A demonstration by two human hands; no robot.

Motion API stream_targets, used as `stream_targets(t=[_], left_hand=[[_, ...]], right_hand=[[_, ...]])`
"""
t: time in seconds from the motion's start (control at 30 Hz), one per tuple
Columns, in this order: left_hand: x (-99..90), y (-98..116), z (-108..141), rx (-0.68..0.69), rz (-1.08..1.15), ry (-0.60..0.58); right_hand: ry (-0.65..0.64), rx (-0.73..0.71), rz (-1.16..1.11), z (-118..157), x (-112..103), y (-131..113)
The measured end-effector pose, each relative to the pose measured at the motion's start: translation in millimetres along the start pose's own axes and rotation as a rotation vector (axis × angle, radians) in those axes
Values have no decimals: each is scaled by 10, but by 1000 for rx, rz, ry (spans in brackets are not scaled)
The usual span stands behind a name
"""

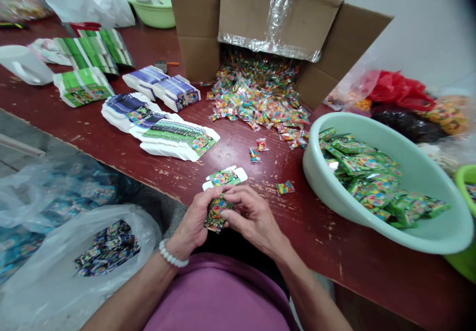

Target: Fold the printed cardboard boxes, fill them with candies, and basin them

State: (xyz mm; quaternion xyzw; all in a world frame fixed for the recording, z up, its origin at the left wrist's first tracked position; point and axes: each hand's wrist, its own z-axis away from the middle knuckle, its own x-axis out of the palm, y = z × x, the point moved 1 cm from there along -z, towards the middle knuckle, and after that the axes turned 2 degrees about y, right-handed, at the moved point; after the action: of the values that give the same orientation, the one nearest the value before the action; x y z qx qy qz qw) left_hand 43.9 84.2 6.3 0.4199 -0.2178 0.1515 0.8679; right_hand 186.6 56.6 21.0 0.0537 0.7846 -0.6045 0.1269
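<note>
Head view: where is the box point(215, 215) held, and why there?

Between both hands, at the table's point(308, 229) near edge, presumably so that both its sides can be steadied. Its left side is gripped by the left hand point(193, 217), fingers curled nearly closed; its right is pinched by the right hand's point(256, 217) thumb and fingers.

And its direction?

Its long axis is pointed away from the body, the printed face turned upward.

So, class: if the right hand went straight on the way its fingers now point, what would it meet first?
Most likely the small green pack at its fingertips, with the left hand just beyond; how the right hand and pack line up in depth is hard to judge.
</note>
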Motion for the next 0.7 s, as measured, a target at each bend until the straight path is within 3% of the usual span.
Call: stream_targets(t=[0.1, 0.23, 0.4, 0.47, 0.6, 0.7], left_hand=[[10, -45, -20, 65, 6, 42], [54, -87, 10, 78, 21, 56], [104, -18, 27, 137, -168, -29], [69, 73, -57, 235, -405, -36], [-32, 283, -317, 746, -1313, 156], [-44, 349, -441, 802, -1900, 218]], right_hand=[[36, -75, 260, 120, 112, 65], [-48, -96, 560, 190, 195, 79], [30, -172, 748, 130, 46, -71], [113, -226, 784, 87, -137, -193], [354, -305, 909, 20, -666, -534], [522, -364, 1072, -3, -1113, -729]])
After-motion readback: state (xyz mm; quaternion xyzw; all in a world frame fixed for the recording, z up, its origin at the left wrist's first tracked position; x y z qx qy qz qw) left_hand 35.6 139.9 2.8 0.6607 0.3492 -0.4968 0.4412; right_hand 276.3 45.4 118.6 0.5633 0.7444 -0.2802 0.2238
